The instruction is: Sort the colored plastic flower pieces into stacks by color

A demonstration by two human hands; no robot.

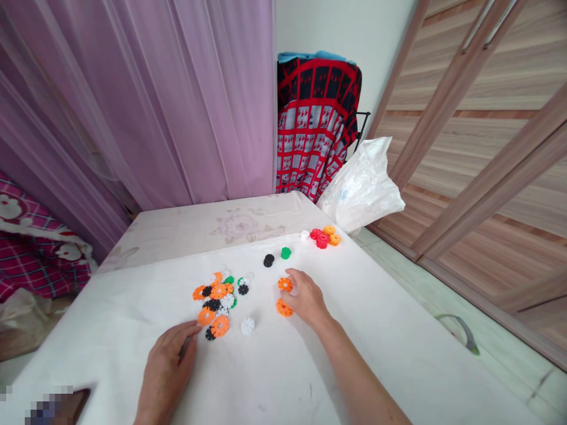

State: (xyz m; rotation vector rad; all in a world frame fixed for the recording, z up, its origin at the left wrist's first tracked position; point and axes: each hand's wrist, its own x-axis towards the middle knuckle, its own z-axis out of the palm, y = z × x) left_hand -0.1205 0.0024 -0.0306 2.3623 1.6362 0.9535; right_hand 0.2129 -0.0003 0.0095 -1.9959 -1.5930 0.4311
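A loose heap of orange, black, white and green plastic snowflake discs [218, 300] lies on the white table [274, 378]. My left hand [166, 369] rests palm down just below the heap, fingers loosely curled and holding nothing I can see, next to a black disc [209, 334]. My right hand [305, 298] is curled over the table to the right of the heap, fingertips pinching an orange disc [285, 284]. A second orange disc [284, 307] lies against that hand's thumb side. A white disc [247, 325] sits alone between my hands.
Farther back lie a black disc [268, 260], a green disc [286, 252] and a red-and-orange cluster [325, 236]. A white plastic bag [363, 186] leans at the far right corner. Pink curtains hang behind. A dark object [73, 404] lies at the near left edge.
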